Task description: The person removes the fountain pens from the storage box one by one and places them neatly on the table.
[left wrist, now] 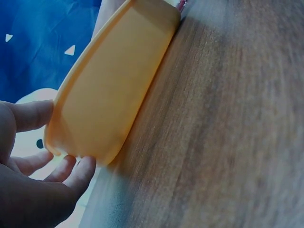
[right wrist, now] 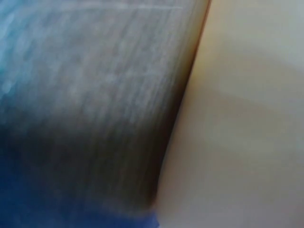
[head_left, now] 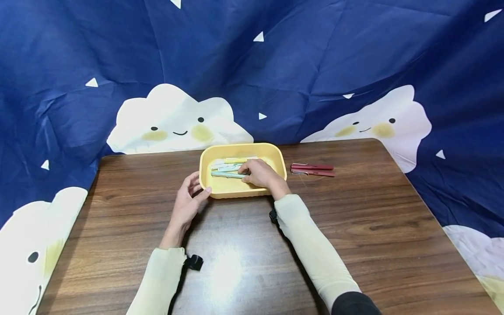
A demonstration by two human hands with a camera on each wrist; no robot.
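A yellow plastic tray [head_left: 224, 189] with raised walls stands at the far side of the table. Inside lie several pens: a yellow one [head_left: 236, 160], pale white-and-green ones [head_left: 226, 167] and a teal pen [head_left: 226, 174]. My left hand [head_left: 187, 202] grips the tray's near left corner, thumb on the rim and fingers along the outer wall, as the left wrist view also shows. Reaching over the near right rim, my right hand [head_left: 259, 173] pinches the right end of the teal pen, partly hiding it. The right wrist view is blurred and shows mainly the tray's wall [right wrist: 237, 123].
To the right of the tray, two dark red pens [head_left: 312, 169] with metal clips lie side by side on the brown wooden table [head_left: 374, 210]. A blue curtain [head_left: 283, 65] with white clouds hangs just behind the table's far edge.
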